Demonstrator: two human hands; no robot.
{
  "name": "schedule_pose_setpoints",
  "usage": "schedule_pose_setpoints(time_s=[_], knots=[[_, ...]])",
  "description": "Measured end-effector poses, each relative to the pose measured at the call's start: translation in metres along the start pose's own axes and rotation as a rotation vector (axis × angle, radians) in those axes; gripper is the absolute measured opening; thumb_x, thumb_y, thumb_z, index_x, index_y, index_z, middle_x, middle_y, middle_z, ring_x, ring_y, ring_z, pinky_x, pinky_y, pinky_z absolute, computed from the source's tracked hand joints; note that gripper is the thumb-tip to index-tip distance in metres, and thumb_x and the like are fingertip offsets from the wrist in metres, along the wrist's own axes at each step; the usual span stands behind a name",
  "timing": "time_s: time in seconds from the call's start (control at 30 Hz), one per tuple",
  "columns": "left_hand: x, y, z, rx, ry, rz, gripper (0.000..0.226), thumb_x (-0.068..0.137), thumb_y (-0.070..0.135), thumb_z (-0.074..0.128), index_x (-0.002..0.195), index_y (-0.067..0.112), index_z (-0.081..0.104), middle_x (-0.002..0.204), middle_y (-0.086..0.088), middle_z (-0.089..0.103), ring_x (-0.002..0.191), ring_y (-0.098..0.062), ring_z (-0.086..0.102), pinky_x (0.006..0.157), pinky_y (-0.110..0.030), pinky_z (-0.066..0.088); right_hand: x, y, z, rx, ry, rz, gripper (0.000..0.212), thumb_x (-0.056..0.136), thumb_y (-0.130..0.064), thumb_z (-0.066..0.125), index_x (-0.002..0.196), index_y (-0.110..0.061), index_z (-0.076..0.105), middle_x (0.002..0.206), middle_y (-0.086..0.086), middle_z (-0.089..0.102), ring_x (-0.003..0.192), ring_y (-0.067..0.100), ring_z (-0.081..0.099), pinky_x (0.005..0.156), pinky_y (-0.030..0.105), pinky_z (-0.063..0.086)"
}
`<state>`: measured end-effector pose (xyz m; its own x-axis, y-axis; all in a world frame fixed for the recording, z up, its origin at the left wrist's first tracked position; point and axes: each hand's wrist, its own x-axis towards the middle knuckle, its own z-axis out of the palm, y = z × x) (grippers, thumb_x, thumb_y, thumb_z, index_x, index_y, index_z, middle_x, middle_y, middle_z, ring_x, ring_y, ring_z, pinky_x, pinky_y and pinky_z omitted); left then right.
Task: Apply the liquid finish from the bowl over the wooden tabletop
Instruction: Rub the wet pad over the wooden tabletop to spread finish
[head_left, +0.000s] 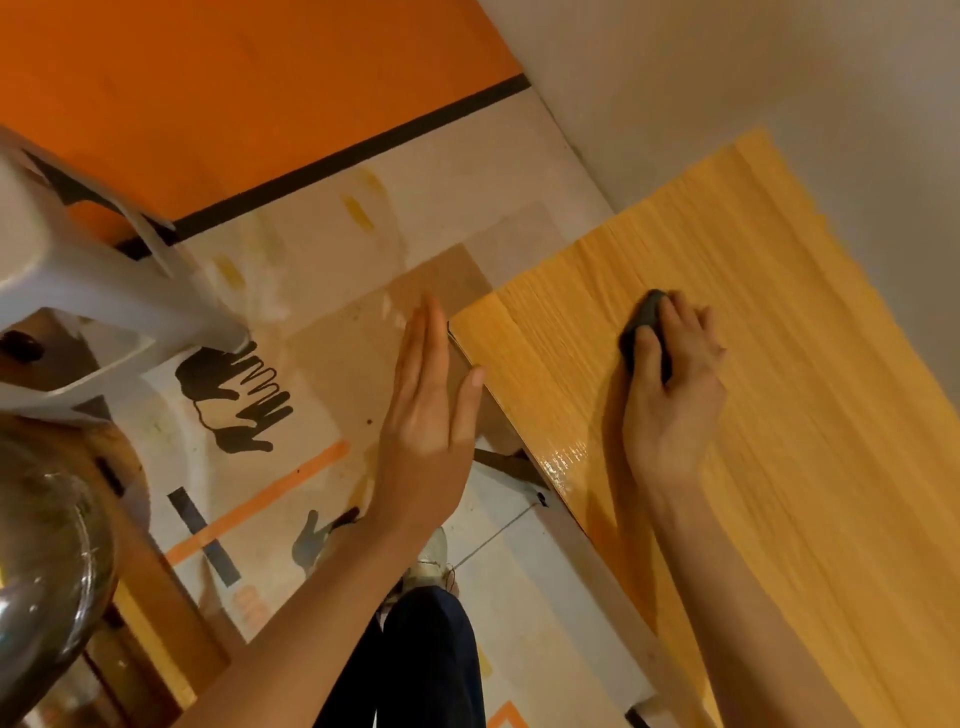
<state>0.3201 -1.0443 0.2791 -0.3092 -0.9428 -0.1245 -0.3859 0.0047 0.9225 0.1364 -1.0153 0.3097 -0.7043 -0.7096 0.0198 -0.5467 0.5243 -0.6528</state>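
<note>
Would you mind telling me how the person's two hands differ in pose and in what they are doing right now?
The right hand presses a dark applicator pad onto the wooden tabletop; the left hand holds nothing. The right hand's fingers curl over the pad; the left hand's are straight and flat, beside the tabletop's edge. Both are bare.

left hand (426, 415): we've got it flat and open, fingers straight together, thumb out to its right, holding nothing
right hand (670, 395): palm down, fingers curled over a dark pad (644, 322) under our fingertips
forearms: both bare, stretched forward
</note>
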Motion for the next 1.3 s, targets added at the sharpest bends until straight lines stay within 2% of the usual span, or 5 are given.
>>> schedule_pose_setpoints(time_s=[0.23, 0.47, 0.7, 1.03, 1.3], knots=[[0.003, 0.002, 0.005, -0.098, 0.005, -0.056, 0.058, 0.104, 0.042, 0.031, 0.154, 0.037, 0.001, 0.161, 0.023, 0.003, 0.15, 0.011, 0.001, 0.117, -0.005, 0.007, 0.003, -0.032, 0.026, -0.101, -0.495, -0.671, 0.041, 0.103, -0.023, 0.044, 0.141, -0.011, 0.047, 0.152, 0.001, 0.039, 0.148, 0.016, 0.017, 0.123, 0.038, 0.007], [-0.01, 0.01, 0.017, -0.369, 0.133, -0.214, 0.053, 0.108, 0.03, 0.037, 0.159, 0.023, 0.022, 0.162, 0.018, 0.026, 0.148, 0.009, 0.02, 0.12, -0.013, 0.018, 0.068, -0.022, 0.014, -0.102, -0.253, -0.367, 0.039, 0.103, -0.02, 0.043, 0.141, -0.011, 0.047, 0.151, 0.004, 0.04, 0.147, 0.018, 0.021, 0.122, 0.033, 0.006], [-0.01, 0.027, 0.024, -0.545, 0.238, -0.27, 0.04, 0.109, 0.014, 0.027, 0.142, 0.035, 0.035, 0.128, 0.045, 0.046, 0.125, 0.026, 0.04, 0.099, 0.003, 0.03, 0.005, -0.075, 0.068, -0.122, -0.566, -0.844, 0.032, 0.094, -0.025, 0.042, 0.098, -0.01, 0.07, 0.094, 0.004, 0.065, 0.096, 0.024, 0.057, 0.11, 0.021, 0.018], [-0.014, 0.021, 0.015, -0.563, 0.15, -0.34, 0.049, 0.106, 0.037, 0.021, 0.154, 0.032, 0.029, 0.15, 0.032, 0.032, 0.13, 0.031, 0.026, 0.098, 0.01, 0.018, 0.056, -0.041, 0.034, -0.084, -0.338, -0.487, 0.036, 0.103, -0.021, 0.041, 0.133, -0.009, 0.057, 0.143, 0.006, 0.051, 0.144, 0.021, 0.029, 0.119, 0.049, 0.019], [-0.014, 0.021, -0.002, -0.539, 0.177, -0.383, 0.036, 0.109, 0.035, 0.025, 0.134, 0.042, 0.049, 0.131, 0.032, 0.053, 0.116, 0.03, 0.043, 0.094, 0.006, 0.03, -0.03, -0.048, 0.054, -0.098, -0.434, -0.712, 0.043, 0.101, -0.025, 0.038, 0.138, -0.006, 0.05, 0.146, 0.008, 0.047, 0.144, 0.021, 0.026, 0.122, 0.043, 0.014]])
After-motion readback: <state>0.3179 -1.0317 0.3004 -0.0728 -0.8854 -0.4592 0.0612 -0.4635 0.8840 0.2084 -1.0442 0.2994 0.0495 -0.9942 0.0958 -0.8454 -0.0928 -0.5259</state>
